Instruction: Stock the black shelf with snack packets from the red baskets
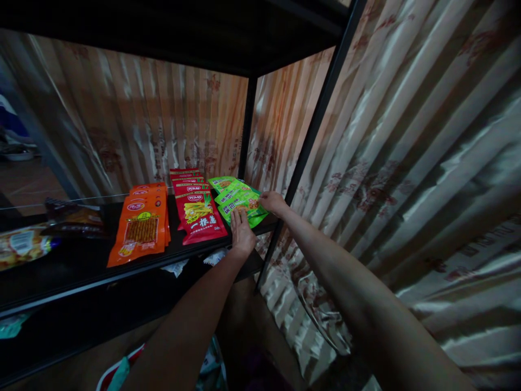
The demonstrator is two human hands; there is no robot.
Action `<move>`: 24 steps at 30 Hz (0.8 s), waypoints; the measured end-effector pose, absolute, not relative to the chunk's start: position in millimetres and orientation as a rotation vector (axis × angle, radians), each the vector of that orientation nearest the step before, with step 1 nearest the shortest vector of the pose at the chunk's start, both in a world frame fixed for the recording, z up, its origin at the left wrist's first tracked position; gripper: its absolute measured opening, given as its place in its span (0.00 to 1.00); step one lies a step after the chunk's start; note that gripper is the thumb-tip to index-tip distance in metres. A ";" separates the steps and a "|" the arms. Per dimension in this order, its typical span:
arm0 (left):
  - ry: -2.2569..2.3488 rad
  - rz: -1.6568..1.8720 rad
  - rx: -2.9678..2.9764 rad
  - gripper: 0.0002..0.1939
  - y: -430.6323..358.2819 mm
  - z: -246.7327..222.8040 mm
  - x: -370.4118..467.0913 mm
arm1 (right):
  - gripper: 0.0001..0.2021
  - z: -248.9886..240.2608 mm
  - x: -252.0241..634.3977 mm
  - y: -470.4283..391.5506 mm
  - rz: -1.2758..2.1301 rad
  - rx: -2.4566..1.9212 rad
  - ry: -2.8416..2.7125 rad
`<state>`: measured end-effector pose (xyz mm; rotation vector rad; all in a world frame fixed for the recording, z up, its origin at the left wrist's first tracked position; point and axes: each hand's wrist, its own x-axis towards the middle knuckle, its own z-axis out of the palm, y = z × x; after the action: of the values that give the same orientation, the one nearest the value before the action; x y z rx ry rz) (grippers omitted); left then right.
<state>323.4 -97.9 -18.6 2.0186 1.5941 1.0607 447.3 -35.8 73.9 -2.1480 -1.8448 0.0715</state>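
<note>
Left hand (243, 232) has its fingers laid over the near edge of the fanned bright-green plastic packets (237, 196) while the right hand (273, 203) touches their right side, perhaps so the slippery pile does not slide, though I cannot tell whether either pinches. Glossy red packets (199, 210) and flat orange packets (140, 222) overlap alongside, likely keeping their fronts readable. All lie on a black shelf (69, 266) before pleated, shiny beige curtains (399, 152), in dim light
</note>
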 end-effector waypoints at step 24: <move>1.170 1.244 2.320 0.26 -195.2 -36.6 277.6 | 0.18 76.7 391.7 -104.3 -0.161 -1.508 -1.945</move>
<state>277.6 -195.2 -36.6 2.3198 1.1696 1.2442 391.7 -104.3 76.7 -1.5079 -1.9447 -0.1613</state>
